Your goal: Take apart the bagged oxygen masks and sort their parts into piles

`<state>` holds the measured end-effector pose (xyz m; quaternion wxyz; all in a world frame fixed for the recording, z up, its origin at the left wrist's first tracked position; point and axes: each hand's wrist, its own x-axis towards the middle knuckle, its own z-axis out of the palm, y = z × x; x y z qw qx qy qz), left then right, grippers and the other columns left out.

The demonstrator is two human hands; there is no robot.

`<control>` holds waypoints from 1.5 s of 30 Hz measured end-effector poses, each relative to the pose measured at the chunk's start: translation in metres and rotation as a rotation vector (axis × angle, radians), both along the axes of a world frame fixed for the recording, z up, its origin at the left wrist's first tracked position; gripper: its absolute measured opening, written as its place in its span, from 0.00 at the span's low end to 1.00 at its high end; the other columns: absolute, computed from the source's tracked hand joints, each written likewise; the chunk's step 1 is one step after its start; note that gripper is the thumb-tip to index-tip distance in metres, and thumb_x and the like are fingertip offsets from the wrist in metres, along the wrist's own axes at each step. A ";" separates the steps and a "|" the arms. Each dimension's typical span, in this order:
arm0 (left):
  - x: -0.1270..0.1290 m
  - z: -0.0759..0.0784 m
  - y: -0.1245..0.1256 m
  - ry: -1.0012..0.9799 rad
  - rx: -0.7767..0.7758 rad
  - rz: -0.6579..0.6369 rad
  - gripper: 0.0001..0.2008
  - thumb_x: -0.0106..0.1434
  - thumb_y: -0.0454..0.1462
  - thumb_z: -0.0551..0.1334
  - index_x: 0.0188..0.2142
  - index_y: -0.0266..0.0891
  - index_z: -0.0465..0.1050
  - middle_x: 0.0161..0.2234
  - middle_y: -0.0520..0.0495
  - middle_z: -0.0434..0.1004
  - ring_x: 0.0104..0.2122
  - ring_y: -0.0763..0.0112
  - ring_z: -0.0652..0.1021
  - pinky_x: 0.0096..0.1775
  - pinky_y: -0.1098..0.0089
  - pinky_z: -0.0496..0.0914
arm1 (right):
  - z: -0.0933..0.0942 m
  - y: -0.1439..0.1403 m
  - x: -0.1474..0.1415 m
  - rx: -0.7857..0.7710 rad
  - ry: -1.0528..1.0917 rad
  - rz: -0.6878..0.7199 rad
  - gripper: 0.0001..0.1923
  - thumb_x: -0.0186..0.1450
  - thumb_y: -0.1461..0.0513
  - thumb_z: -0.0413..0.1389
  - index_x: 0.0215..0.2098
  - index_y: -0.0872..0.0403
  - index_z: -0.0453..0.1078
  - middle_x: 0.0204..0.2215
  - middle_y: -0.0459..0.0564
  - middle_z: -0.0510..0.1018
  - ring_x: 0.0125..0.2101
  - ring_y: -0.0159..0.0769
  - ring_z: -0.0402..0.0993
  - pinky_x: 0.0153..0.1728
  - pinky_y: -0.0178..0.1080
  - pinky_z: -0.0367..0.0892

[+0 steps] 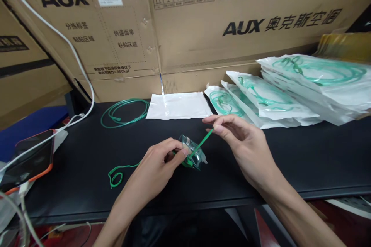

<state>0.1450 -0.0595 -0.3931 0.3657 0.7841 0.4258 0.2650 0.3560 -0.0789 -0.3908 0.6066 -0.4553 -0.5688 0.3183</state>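
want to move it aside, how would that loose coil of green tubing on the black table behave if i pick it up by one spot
The coil of green tubing is thin and lies in loose loops on the black table, so it would probably droop and uncoil rather than keep its ring shape. It looks light for its size. With nothing tying the loops together, a trailing end may drag or snag.

The left hand (162, 160) covers part of the clear mask (193, 153). The phone (27, 162) at the worktop's (304, 154) left edge is cut off by the frame. The yellow packets (344, 44) behind the bagged tubing (315, 81) are blurred.
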 end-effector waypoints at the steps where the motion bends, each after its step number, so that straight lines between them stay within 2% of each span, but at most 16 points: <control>1: 0.000 0.000 0.000 0.002 -0.006 -0.002 0.13 0.74 0.44 0.57 0.35 0.43 0.76 0.33 0.55 0.74 0.30 0.71 0.68 0.34 0.70 0.59 | 0.000 0.000 0.001 -0.002 0.010 -0.011 0.05 0.69 0.61 0.60 0.34 0.51 0.73 0.46 0.49 0.82 0.50 0.42 0.77 0.56 0.47 0.68; 5: 0.000 0.000 0.001 -0.010 -0.006 -0.003 0.13 0.74 0.43 0.57 0.35 0.43 0.76 0.33 0.54 0.75 0.31 0.70 0.69 0.34 0.71 0.59 | 0.000 0.003 0.000 -0.006 0.044 -0.010 0.05 0.69 0.60 0.60 0.34 0.50 0.73 0.45 0.50 0.82 0.49 0.42 0.77 0.54 0.46 0.70; 10: -0.001 0.000 0.001 -0.025 -0.004 -0.002 0.14 0.74 0.44 0.57 0.34 0.42 0.76 0.32 0.53 0.75 0.31 0.70 0.69 0.34 0.71 0.60 | 0.002 0.003 0.003 0.015 0.068 -0.078 0.07 0.70 0.57 0.60 0.35 0.49 0.72 0.45 0.50 0.81 0.50 0.43 0.77 0.51 0.45 0.72; 13: 0.000 0.001 0.000 -0.063 0.001 0.007 0.14 0.73 0.43 0.58 0.35 0.42 0.77 0.32 0.52 0.75 0.31 0.70 0.70 0.35 0.71 0.61 | 0.000 0.002 0.003 -0.069 -0.045 0.071 0.08 0.70 0.54 0.60 0.35 0.49 0.72 0.47 0.50 0.81 0.50 0.42 0.78 0.53 0.45 0.71; 15: 0.002 0.001 -0.002 -0.082 0.016 0.013 0.13 0.73 0.42 0.58 0.36 0.42 0.78 0.32 0.52 0.75 0.31 0.70 0.70 0.35 0.71 0.62 | -0.003 0.001 0.001 -0.162 -0.115 0.203 0.09 0.69 0.52 0.61 0.42 0.48 0.73 0.51 0.51 0.80 0.54 0.44 0.76 0.55 0.47 0.71; 16: 0.003 0.001 -0.003 -0.094 0.025 0.013 0.12 0.73 0.42 0.58 0.36 0.42 0.78 0.32 0.52 0.75 0.31 0.70 0.71 0.35 0.71 0.62 | -0.006 0.001 0.000 -0.207 -0.142 0.253 0.13 0.68 0.51 0.61 0.48 0.46 0.72 0.53 0.52 0.79 0.56 0.45 0.75 0.56 0.48 0.71; 18: 0.005 0.002 -0.004 -0.115 0.040 0.009 0.12 0.73 0.41 0.58 0.37 0.42 0.80 0.33 0.51 0.76 0.32 0.70 0.73 0.36 0.71 0.64 | -0.011 0.001 -0.003 -0.279 -0.190 0.319 0.26 0.66 0.50 0.64 0.60 0.43 0.67 0.57 0.52 0.77 0.59 0.46 0.73 0.59 0.51 0.70; 20: 0.004 0.005 -0.004 -0.107 0.055 0.006 0.11 0.73 0.41 0.59 0.40 0.43 0.81 0.35 0.51 0.78 0.33 0.69 0.74 0.37 0.71 0.65 | -0.016 0.001 -0.005 -0.318 -0.222 0.362 0.35 0.64 0.50 0.65 0.66 0.42 0.62 0.57 0.53 0.77 0.59 0.48 0.74 0.61 0.54 0.68; 23: -0.013 0.012 -0.005 -0.036 0.103 0.084 0.12 0.73 0.43 0.60 0.41 0.45 0.82 0.36 0.50 0.80 0.34 0.67 0.75 0.39 0.69 0.66 | -0.021 0.003 -0.006 -0.317 -0.219 0.364 0.34 0.64 0.50 0.66 0.65 0.44 0.65 0.54 0.53 0.80 0.56 0.50 0.77 0.60 0.55 0.70; 27: -0.065 0.020 -0.013 0.102 0.192 0.261 0.15 0.73 0.46 0.57 0.38 0.44 0.80 0.36 0.48 0.80 0.35 0.65 0.76 0.39 0.68 0.66 | -0.022 0.004 -0.007 -0.303 -0.206 0.341 0.32 0.63 0.49 0.66 0.63 0.45 0.69 0.52 0.53 0.81 0.55 0.51 0.77 0.58 0.53 0.72; 30: -0.100 0.014 -0.024 0.250 0.229 0.333 0.16 0.72 0.50 0.58 0.37 0.44 0.79 0.34 0.49 0.78 0.31 0.66 0.74 0.34 0.69 0.65 | -0.022 0.005 -0.007 -0.275 -0.226 0.343 0.29 0.64 0.49 0.66 0.61 0.45 0.71 0.52 0.52 0.81 0.54 0.51 0.78 0.57 0.52 0.72; 32: -0.111 0.005 -0.031 0.328 0.260 0.369 0.16 0.70 0.51 0.60 0.36 0.45 0.78 0.33 0.49 0.77 0.29 0.66 0.74 0.32 0.70 0.65 | -0.024 0.006 -0.007 -0.254 -0.244 0.341 0.28 0.64 0.49 0.66 0.60 0.45 0.72 0.51 0.51 0.82 0.53 0.50 0.78 0.57 0.52 0.72; 35: -0.112 -0.011 -0.035 0.393 0.326 0.401 0.15 0.67 0.52 0.64 0.36 0.45 0.76 0.34 0.49 0.76 0.30 0.65 0.76 0.34 0.68 0.68 | -0.026 0.007 -0.008 -0.259 -0.257 0.333 0.28 0.64 0.49 0.65 0.60 0.44 0.71 0.52 0.50 0.81 0.53 0.49 0.78 0.57 0.51 0.73; 38: -0.108 -0.019 -0.030 0.384 0.334 0.375 0.14 0.68 0.50 0.62 0.35 0.45 0.76 0.36 0.48 0.77 0.35 0.62 0.78 0.38 0.67 0.70 | -0.025 0.006 -0.009 -0.291 -0.235 0.339 0.30 0.63 0.49 0.66 0.61 0.45 0.70 0.51 0.51 0.81 0.53 0.49 0.78 0.57 0.51 0.73; 42: -0.100 -0.013 -0.026 0.281 0.265 0.330 0.14 0.70 0.49 0.60 0.34 0.44 0.76 0.36 0.48 0.78 0.36 0.61 0.77 0.39 0.67 0.69 | -0.020 0.005 -0.008 -0.326 -0.191 0.334 0.27 0.62 0.49 0.67 0.56 0.48 0.73 0.46 0.50 0.83 0.50 0.48 0.80 0.58 0.51 0.71; 45: -0.088 -0.001 -0.026 0.125 0.094 0.330 0.16 0.70 0.51 0.60 0.35 0.43 0.77 0.32 0.49 0.76 0.31 0.65 0.73 0.35 0.69 0.65 | -0.018 0.005 -0.007 -0.301 -0.130 0.335 0.22 0.62 0.50 0.68 0.51 0.49 0.73 0.43 0.49 0.82 0.47 0.44 0.80 0.55 0.47 0.73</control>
